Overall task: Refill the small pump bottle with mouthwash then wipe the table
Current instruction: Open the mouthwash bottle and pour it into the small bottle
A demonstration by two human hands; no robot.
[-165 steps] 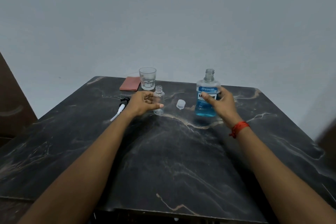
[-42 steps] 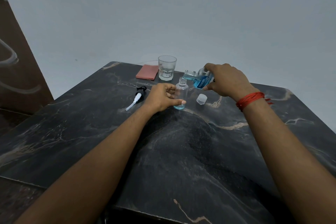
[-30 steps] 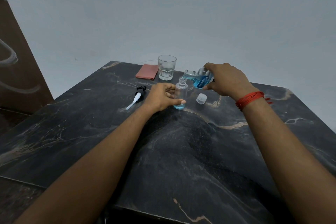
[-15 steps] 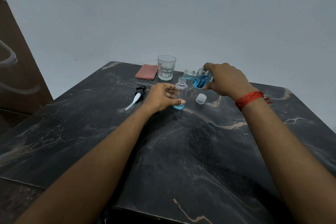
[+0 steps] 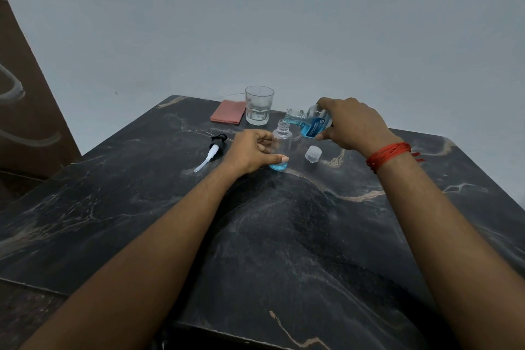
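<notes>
The left hand [image 5: 250,153] held the small pump bottle [image 5: 281,145] standing on the table [image 5: 284,236], the right hand [image 5: 352,122] gripped the tipped mouthwash bottle [image 5: 312,125] above it, and filling it likely needed a slow, careful pour.

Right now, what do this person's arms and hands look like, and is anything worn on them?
Both forearms are bare, with no sleeves in view. The left hand and right hand wear no gloves, and I see no rings or watch. The only thing worn is a red thread wristband, wound several times round the right wrist, with short loose ends sticking out.
</notes>
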